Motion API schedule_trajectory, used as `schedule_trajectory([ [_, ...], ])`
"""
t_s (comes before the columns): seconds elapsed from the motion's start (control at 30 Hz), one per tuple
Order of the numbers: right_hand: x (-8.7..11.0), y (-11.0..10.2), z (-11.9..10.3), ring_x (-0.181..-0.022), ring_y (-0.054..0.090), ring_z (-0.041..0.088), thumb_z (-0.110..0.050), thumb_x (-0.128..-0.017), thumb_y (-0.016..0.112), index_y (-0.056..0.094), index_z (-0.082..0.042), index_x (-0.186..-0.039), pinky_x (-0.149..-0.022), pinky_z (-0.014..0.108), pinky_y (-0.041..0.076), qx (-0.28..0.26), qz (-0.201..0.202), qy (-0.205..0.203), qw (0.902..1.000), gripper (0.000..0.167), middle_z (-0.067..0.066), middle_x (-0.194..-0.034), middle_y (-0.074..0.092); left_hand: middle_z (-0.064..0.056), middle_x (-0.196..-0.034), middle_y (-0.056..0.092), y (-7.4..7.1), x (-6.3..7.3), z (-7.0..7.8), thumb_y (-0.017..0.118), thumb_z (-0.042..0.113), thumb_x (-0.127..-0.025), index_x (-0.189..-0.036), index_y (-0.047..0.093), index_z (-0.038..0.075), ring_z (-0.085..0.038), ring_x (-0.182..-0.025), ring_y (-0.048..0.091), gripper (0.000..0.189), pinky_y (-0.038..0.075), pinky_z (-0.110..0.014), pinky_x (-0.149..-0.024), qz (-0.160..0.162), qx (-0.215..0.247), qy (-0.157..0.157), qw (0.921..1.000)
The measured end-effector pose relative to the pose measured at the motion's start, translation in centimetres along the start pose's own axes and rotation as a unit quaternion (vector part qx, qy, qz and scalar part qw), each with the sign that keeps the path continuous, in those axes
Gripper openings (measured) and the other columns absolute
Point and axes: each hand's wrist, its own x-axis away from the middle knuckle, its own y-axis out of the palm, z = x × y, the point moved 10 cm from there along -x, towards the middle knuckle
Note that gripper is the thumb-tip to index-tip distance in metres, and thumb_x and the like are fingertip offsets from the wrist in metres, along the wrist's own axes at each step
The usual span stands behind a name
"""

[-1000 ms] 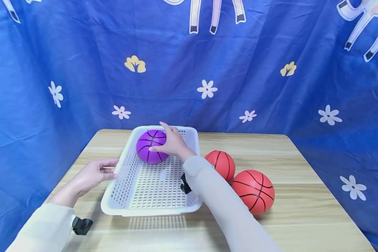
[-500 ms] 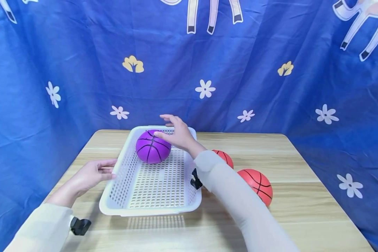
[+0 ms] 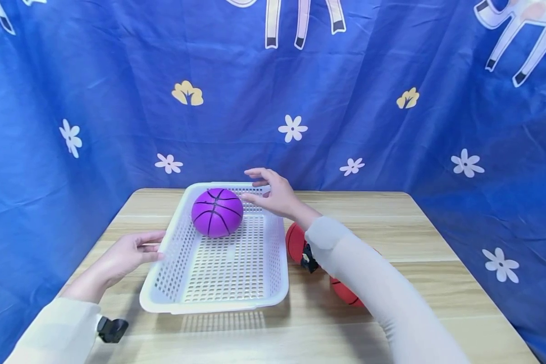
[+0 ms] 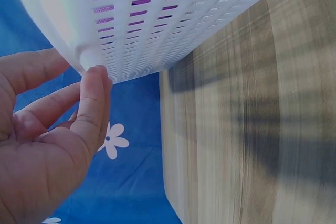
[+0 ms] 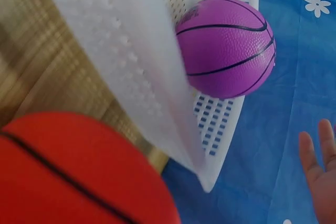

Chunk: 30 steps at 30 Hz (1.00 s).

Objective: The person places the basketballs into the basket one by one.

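A white perforated plastic basket (image 3: 214, 306) sits on the table with a purple toy basketball (image 3: 217, 217) in its far left corner. My left hand (image 3: 127, 255) holds the basket's left rim; in the left wrist view the fingertips (image 4: 93, 90) meet the rim's edge. My right hand (image 3: 279, 196) hovers over the far right part of the basket, fingers spread and apart from the ball, holding nothing. To the right of the basket are two red toy basketballs, the nearer ball (image 3: 344, 294) and the farther ball (image 3: 294, 241), both partly hidden by my right forearm.
The wooden table (image 3: 437, 303) has its far edge against a blue curtain (image 3: 236, 121) printed with flowers and animals. More curtain hangs along the left and right sides. In the right wrist view a red ball (image 5: 79, 177) lies close by the basket's side.
My right hand has let go of the purple ball and moved right, away from it. The ball stays in the basket's far left corner. My left hand keeps its place at the rim.
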Motion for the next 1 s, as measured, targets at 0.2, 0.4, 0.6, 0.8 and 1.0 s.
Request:
schedule_trajectory([
  [0.2, 1.2, -1.1, 0.4, -0.109, 0.057, 0.014, -0.029, -0.085, 0.074, 0.053, -0.018, -0.132, -0.083, 0.035, 0.053, 0.009, -0.004, -0.008, 0.9999, 0.053, -0.001, -0.129, 0.053, -0.032, -0.129, 0.05, -0.1, 0.1, -0.1, 0.069, 0.007, -0.086, -0.135, 0.037, -0.017, -0.034, -0.107, 0.06, 0.064, 0.049, -0.036, -0.088, 0.001, -0.003, -0.005, 1.0],
  [0.4, 2.8, -2.2, 0.7, -0.108, 0.058, 0.014, -0.025, -0.083, 0.075, 0.054, -0.016, -0.131, -0.081, 0.036, 0.053, 0.017, -0.014, -0.015, 0.9996, 0.053, 0.0, -0.129, 0.053, -0.032, -0.129, 0.05, 0.0, 0.2, -0.1, 0.069, 0.007, -0.086, -0.135, 0.037, -0.017, -0.032, -0.106, 0.06, 0.064, 0.049, -0.032, -0.087, 0.003, -0.002, -0.004, 1.0],
  [0.6, 4.8, -3.5, 1.6, -0.109, 0.057, 0.019, -0.023, -0.082, 0.076, 0.054, -0.015, -0.131, -0.081, 0.039, 0.053, 0.012, -0.022, -0.001, 0.9997, 0.054, 0.004, -0.128, 0.054, -0.033, -0.128, 0.05, -0.1, 0.2, -0.1, 0.068, 0.005, -0.086, -0.135, 0.035, -0.019, -0.031, -0.105, 0.061, 0.063, 0.05, -0.025, -0.083, 0.002, -0.003, -0.003, 1.0],
  [0.8, 6.8, -5.1, 2.9, -0.111, 0.056, 0.021, -0.02, -0.082, 0.076, 0.053, -0.015, -0.132, -0.084, 0.048, 0.051, 0.008, -0.026, 0.01, 0.9996, 0.055, 0.006, -0.13, 0.052, -0.034, -0.127, 0.05, 0.1, 0.1, 0.1, 0.067, 0.003, -0.086, -0.135, 0.035, -0.019, -0.032, -0.105, 0.06, 0.062, 0.049, -0.021, -0.08, 0.001, -0.001, -0.002, 1.0],
  [1.0, 8.4, -6.9, 3.7, -0.113, 0.056, 0.026, -0.02, -0.082, 0.077, 0.052, -0.016, -0.133, -0.083, 0.046, 0.052, 0.03, -0.025, 0.007, 0.9992, 0.057, 0.004, -0.134, 0.051, -0.033, -0.129, 0.05, 0.1, 0.2, 0.1, 0.068, 0.006, -0.086, -0.136, 0.036, -0.018, -0.035, -0.107, 0.059, 0.064, 0.049, -0.037, -0.088, 0.002, -0.01, -0.008, 0.9999],
])
